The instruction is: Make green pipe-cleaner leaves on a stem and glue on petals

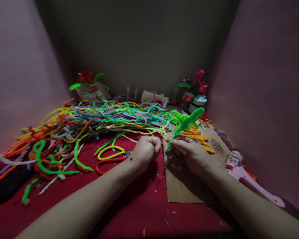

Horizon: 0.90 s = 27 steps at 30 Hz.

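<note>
Pinched between the thumb and fingers of my right hand [189,151] is a green pipe-cleaner leaf [190,120], its twisted stem pointing down to the left with a thin dark wire end below. My left hand [146,151] is closed like a fist just left of the stem; whatever its fingers hold, if anything, is hidden. Scissors [111,160] with one yellow and one red handle lie beside my left wrist, their blades partly covered by it. Behind the leaf sit more green looped pipe cleaners [178,117], and orange-yellow looped ones [205,142] rest beyond my right hand.
A big heap of mixed pipe cleaners [129,114] spreads across the back and left of the red cloth [137,205]. Under my right hand lies a cardboard sheet [181,189]. A pink tool [254,186] is at right; a lidded jar [198,102] and pipe-cleaner flowers [86,77] stand behind.
</note>
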Tool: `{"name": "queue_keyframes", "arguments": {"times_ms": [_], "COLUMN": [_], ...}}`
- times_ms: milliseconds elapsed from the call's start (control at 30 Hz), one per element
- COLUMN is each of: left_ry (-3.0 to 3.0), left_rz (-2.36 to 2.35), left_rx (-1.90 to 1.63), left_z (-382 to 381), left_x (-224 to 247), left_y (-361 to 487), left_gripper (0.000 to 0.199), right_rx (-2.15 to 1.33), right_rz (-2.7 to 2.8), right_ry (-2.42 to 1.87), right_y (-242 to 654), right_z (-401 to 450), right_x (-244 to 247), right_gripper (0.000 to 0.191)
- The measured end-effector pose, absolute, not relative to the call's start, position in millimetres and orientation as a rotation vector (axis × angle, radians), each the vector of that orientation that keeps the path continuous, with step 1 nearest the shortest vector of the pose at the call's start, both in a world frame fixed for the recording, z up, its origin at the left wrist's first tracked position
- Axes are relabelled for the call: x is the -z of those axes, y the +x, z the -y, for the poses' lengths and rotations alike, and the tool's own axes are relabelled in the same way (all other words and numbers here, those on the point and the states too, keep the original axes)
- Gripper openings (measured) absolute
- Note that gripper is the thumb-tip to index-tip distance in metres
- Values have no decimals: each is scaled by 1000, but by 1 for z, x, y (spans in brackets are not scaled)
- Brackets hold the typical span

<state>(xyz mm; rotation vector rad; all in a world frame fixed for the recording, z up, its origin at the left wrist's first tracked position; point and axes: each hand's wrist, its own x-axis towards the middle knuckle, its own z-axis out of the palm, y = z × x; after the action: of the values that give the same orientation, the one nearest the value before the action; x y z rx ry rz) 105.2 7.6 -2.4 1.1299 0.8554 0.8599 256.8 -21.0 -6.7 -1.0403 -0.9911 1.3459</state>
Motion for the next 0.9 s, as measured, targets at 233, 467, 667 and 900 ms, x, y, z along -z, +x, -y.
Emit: {"name": "queue_keyframes", "arguments": {"times_ms": [233, 467, 667, 900], "left_ry": [1174, 1199, 1289, 1274], "left_rz": [-837, -878, -943, -937], "left_rx": [-843, -881, -907, -905], "left_z": [-5, -5, -2, 0], "left_x": [5, 2, -1, -4], "left_y": [107, 107, 106, 107], "left_gripper": [7, 8, 11, 12], "right_rx": [-1345, -1329, -1328, -1344], "right_rz": [1007, 1013, 1038, 1012], "right_ry": [-1049, -1066, -1041, -1052], "right_y": [257, 258, 258, 257], "right_z": [22, 21, 20, 21], "right_x": [7, 9, 10, 9], "right_gripper": [22, 22, 24, 23]}}
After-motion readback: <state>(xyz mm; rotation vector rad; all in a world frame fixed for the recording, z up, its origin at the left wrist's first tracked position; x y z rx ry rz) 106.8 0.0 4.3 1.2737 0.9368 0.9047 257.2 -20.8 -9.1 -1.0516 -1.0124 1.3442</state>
